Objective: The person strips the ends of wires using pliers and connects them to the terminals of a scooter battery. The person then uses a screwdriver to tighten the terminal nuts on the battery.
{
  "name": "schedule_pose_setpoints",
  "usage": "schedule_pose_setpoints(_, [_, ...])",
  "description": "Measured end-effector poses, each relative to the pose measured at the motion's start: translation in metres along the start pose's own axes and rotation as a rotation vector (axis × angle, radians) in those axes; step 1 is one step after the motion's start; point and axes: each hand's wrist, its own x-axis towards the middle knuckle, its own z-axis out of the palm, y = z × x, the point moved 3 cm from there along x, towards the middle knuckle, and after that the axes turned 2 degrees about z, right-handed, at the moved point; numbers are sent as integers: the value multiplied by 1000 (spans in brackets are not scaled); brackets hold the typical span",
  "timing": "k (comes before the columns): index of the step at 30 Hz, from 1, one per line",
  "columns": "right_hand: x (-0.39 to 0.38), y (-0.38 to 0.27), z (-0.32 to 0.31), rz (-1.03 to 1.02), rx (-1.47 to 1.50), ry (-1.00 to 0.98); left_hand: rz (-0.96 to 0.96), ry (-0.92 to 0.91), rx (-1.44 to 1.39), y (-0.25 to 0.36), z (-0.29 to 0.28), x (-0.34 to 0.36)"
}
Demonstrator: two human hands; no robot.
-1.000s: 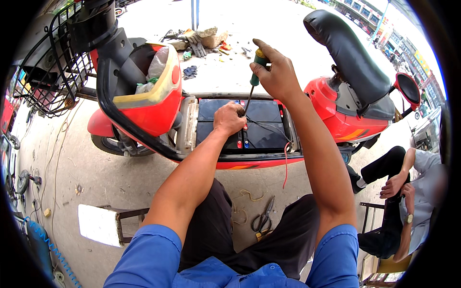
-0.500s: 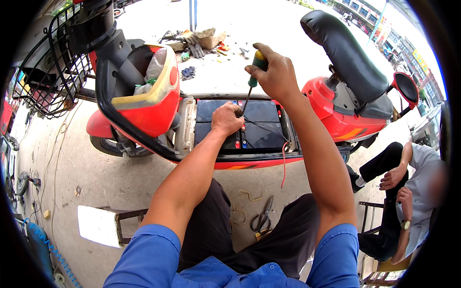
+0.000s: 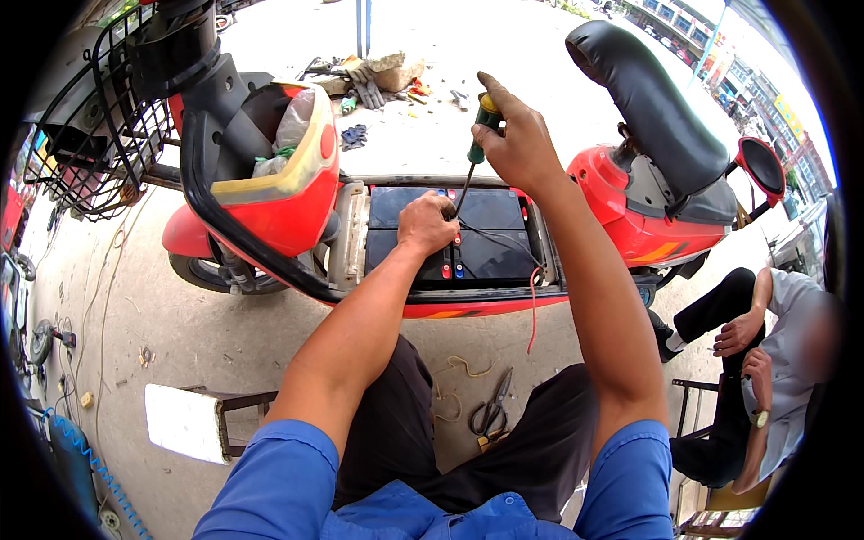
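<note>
Broad daylight, and the ground (image 3: 414,148) beyond my right hand (image 3: 520,146) blazes almost white! Sheen glints on the black seat (image 3: 661,117), straight lines bow toward black fisheye corners, blur smudges the far right.

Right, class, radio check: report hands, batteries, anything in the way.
Right hand gripping screwdriver. Left hand by its lower shaft. Black batteries uncovered. Red wire dangling nearside, clear of screwdriver.

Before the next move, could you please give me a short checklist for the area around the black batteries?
1. Right hand gripping the screwdriver: ok.
2. Screwdriver pointing down toward the batteries: ok.
3. Screwdriver tip seated: cannot tell, too small beside the left hand.
4. Red wire's end secured: not ok, it hangs free past the scooter's near edge.
5. Scissors away from the batteries: ok, on the ground.
</note>
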Motion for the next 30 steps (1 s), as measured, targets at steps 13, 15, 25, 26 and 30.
schedule_pose_setpoints(13, [0, -1, 2, 6, -65, -5, -17, -5, 7, -2, -1, 0])
schedule_pose_setpoints(15, [-1, -5, 1, -2, -100, -7, -20, -3, 6, -2, -2, 0])
schedule_pose_setpoints(25, [-2, -6, -1, -5, -114, -18, -19, -8, -6, -2, -2, 0])
schedule_pose_setpoints(26, [-2, -7, -2, -6, -95, -16, -18, -8, -6, -2, -2, 0])
schedule_pose_setpoints(30, [-1, 1, 3, -16, -67, 26, -13, -10, -11, 1, -1, 0])
